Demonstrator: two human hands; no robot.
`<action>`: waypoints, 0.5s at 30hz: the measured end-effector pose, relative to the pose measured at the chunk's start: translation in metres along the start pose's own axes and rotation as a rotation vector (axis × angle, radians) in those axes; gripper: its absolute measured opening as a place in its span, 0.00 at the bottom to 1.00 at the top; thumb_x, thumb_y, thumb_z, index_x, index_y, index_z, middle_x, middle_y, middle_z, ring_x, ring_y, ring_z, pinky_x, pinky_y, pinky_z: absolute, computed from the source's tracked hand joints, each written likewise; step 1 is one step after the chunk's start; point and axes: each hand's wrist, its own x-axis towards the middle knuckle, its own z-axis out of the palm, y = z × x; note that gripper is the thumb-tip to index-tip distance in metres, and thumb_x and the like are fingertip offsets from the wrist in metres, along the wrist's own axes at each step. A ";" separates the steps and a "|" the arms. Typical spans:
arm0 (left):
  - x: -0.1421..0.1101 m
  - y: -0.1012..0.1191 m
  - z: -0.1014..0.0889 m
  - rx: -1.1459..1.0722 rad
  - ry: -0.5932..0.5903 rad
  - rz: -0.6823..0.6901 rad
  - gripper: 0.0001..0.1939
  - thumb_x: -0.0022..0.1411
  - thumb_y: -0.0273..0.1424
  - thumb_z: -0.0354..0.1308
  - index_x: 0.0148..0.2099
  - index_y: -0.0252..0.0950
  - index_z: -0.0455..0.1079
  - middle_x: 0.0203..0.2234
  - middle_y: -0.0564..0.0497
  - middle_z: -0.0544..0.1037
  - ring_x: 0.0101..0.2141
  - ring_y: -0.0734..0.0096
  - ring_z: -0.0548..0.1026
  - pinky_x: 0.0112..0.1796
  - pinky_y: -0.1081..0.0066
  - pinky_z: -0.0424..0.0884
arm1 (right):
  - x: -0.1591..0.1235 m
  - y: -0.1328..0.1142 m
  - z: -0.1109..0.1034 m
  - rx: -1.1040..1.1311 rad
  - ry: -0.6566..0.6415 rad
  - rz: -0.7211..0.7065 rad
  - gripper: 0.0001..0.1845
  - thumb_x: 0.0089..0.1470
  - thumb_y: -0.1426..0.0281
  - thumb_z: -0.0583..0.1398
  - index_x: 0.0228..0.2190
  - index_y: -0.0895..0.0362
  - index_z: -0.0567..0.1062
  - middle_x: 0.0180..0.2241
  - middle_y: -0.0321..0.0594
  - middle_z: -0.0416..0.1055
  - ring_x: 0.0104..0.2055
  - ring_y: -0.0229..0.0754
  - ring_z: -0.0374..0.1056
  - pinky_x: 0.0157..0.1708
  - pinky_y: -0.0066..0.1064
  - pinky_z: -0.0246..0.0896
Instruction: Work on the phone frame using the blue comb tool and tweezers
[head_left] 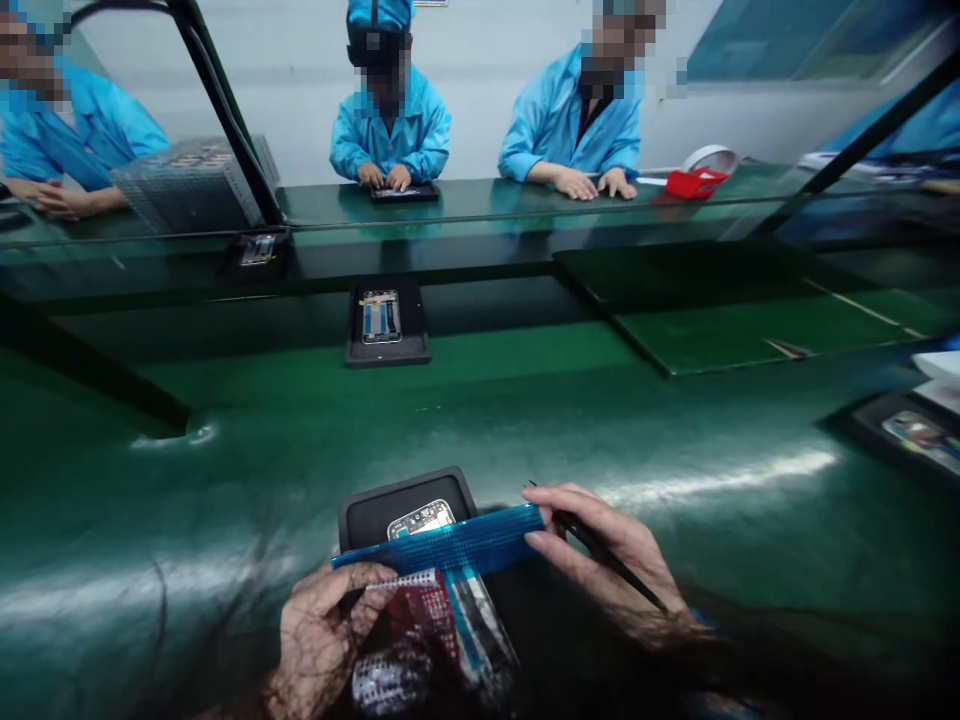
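Note:
A strip of translucent blue film [480, 538] stretches between my two hands over a black tray [367, 512]. My left hand [315, 630] pinches its left end. The right end is pinched by my right hand [619, 550], which also holds dark tweezers [611, 562] lying across the palm. In the tray is an opened phone [422, 518], partly covered by the strip. Below the strip, near my left fingers, hangs a red-and-white perforated sheet [431, 612]; whether my left hand holds it I cannot tell. Strands of dark hair blur the lower edge.
Another black tray [386, 352] with an opened phone sits farther up the green bench [525, 410]. A dark green board [750, 320] lies at right, near a tray [862, 420]. Black posts rise at both sides. Several co-workers in blue sit opposite; a red object [697, 183] is there.

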 end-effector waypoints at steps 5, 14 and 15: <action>0.003 0.004 -0.001 -0.056 0.027 -0.010 0.17 0.52 0.54 0.53 0.22 0.50 0.72 0.15 0.66 0.75 0.13 0.80 0.74 0.17 0.86 0.70 | -0.001 -0.001 -0.002 -0.029 -0.057 0.008 0.17 0.59 0.66 0.63 0.49 0.38 0.73 0.33 0.32 0.68 0.34 0.39 0.68 0.35 0.30 0.71; 0.003 0.000 -0.001 -0.172 -0.047 0.016 0.11 0.54 0.47 0.55 0.27 0.50 0.73 0.42 0.62 0.75 0.37 0.71 0.77 0.37 0.73 0.73 | 0.002 -0.006 0.006 -0.114 0.072 -0.108 0.12 0.58 0.68 0.63 0.44 0.43 0.74 0.34 0.32 0.72 0.29 0.38 0.69 0.30 0.29 0.72; 0.001 -0.002 -0.005 -0.130 -0.044 0.023 0.13 0.54 0.49 0.54 0.26 0.50 0.73 0.46 0.63 0.72 0.44 0.67 0.73 0.43 0.68 0.68 | 0.002 -0.006 0.007 -0.120 0.083 -0.121 0.12 0.59 0.68 0.63 0.44 0.43 0.74 0.33 0.32 0.72 0.29 0.38 0.69 0.30 0.29 0.73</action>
